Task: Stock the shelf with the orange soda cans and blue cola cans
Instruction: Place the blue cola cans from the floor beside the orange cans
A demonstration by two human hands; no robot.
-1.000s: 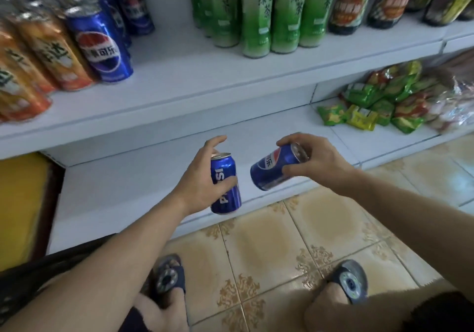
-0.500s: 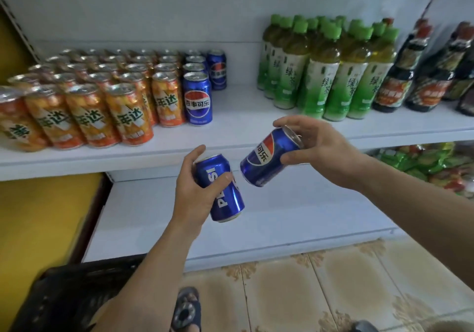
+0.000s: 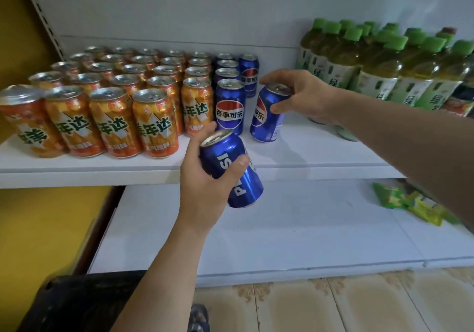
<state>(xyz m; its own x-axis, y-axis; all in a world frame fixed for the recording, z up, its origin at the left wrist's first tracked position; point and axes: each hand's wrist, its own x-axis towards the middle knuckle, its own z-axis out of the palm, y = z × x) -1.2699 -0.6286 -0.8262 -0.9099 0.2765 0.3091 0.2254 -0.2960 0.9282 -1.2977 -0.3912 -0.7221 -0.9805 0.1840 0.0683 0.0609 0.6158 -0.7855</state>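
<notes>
Several orange soda cans [image 3: 112,121] stand in rows on the left of the white shelf [image 3: 102,170]. To their right runs a column of blue cola cans [image 3: 229,109], with one more blue can [image 3: 249,75] at the back. My right hand [image 3: 300,95] grips a blue cola can [image 3: 266,116] by its top, tilted, with its base on or just above the shelf beside that column. In front of the shelf edge my left hand [image 3: 205,177] holds another blue cola can [image 3: 230,170], tilted.
Green tea bottles [image 3: 379,75] fill the shelf's right side. The lower white shelf [image 3: 256,229] carries green snack packets [image 3: 410,203] at the right. A black basket [image 3: 82,303] sits at the bottom left by a yellow panel [image 3: 38,229]. Tiled floor lies below.
Both hands rose from the lower shelf to the can shelf. The right hand carried its can forward to the spot beside the blue column; the left can came up to the shelf edge.
</notes>
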